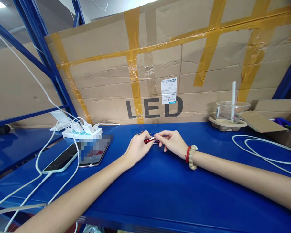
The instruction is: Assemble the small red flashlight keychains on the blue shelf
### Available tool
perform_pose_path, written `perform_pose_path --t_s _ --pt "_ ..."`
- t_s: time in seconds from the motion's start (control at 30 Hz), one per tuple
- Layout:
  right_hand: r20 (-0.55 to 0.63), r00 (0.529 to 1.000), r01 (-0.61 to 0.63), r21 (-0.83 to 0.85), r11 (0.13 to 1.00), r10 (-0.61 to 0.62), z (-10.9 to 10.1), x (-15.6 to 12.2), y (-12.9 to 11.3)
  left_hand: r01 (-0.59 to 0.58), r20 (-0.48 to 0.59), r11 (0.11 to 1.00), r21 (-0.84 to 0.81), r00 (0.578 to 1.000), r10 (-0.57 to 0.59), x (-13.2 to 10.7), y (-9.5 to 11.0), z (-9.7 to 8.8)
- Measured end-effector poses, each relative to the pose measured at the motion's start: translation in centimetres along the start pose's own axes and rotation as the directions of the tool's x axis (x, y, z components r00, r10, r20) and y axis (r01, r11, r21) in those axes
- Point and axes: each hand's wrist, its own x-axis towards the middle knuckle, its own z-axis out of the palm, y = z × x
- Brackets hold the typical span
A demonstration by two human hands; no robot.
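Observation:
My left hand (137, 144) is closed around a slim, shiny red pen (149, 140) with a silver part, held just above the blue shelf top (145, 187). At the pen's right end, the thumb and fingertips of my right hand (172, 140) pinch together on it. A beaded bracelet (192, 157) and a red cord circle my right wrist. Behind my left fingers shows a small blue piece (150, 133); its kind is unclear. My fingers cover much of the pen.
Left of my hands lie a phone (63, 158), a second phone (97, 158) and a white power strip (83, 132) with trailing cables. A lidded plastic cup (229, 111) stands in a carton holder at right, near a coiled white cable (262, 155). A large cardboard box (106, 87) walls off the back.

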Motion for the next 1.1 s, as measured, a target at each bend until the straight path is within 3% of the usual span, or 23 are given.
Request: perform_pose_path --t_s 0.33,0.5,0.6,0.77,0.97,1.1 --pt "-0.059 0.997 0.039 -0.045 0.998 -0.041 -0.3 0.7 0.8 0.009 0.018 1.000 -0.010 1.000 -0.008 -0.1 0.0 0.3" --pt "-0.003 0.996 0.087 -0.203 0.975 -0.090 -0.7 0.9 1.2 -0.069 0.055 0.997 -0.039 0.996 0.072 0.5 -1.1 0.0" --pt "0.050 0.993 0.113 -0.292 0.950 -0.103 -0.8 0.9 1.2 -0.089 0.126 0.996 0.021 0.988 0.086 0.5 -1.6 0.0" --pt "0.037 0.987 0.154 -0.436 0.887 -0.153 -0.8 0.6 1.0 -0.099 0.191 0.989 0.108 0.978 0.077 0.4 -1.7 -0.1" --pt "0.058 0.984 0.171 -0.530 0.831 -0.166 -0.7 0.5 1.1 -0.129 0.160 0.985 0.111 0.981 0.110 0.6 -1.6 -0.6" --pt "0.061 0.982 0.180 -0.586 0.790 -0.178 -0.6 0.3 1.0 -0.060 0.072 0.996 0.067 0.996 0.055 1.0 -1.8 -0.9"
